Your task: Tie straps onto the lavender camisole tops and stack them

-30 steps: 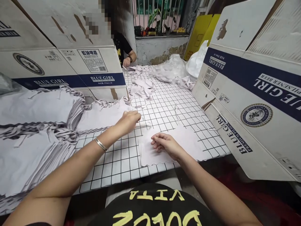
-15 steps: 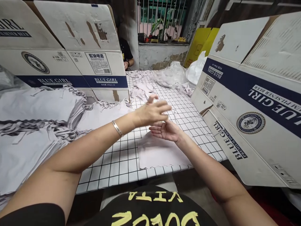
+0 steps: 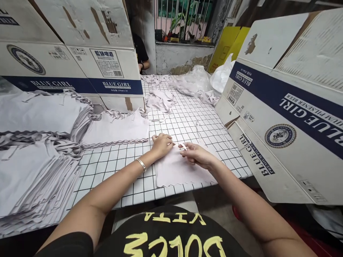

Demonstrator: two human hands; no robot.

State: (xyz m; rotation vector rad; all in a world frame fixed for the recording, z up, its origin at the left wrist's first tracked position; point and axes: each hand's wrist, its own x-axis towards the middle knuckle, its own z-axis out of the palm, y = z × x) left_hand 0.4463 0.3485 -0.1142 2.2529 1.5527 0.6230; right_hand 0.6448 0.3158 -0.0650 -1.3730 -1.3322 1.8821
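A pale pink camisole top (image 3: 184,175) with a wavy hem lies flat on the table in front of me, its hem toward my body. My right hand (image 3: 198,156) pinches a thin white strap (image 3: 183,146) at the top's upper edge, between thumb and fingers. At the upper left corner, my left hand (image 3: 162,145) rests with curled fingers closed on the edge of the top. Its fingertips nearly meet those of the right hand, and what lies exactly under them is partly hidden.
Stacks of similar tops (image 3: 34,117) fill the left side, with another pile (image 3: 115,132) beside them. Cardboard boxes stand at left (image 3: 115,67) and right (image 3: 281,107). Fabric scraps (image 3: 160,101) and a clear plastic bag (image 3: 191,84) lie farther back. A person's arm (image 3: 143,59) shows behind the left box.
Both hands, raised and spread before, have come down onto the top. The right hand now pinches the strap, and the left has closed at the corner. The view has shifted slightly.
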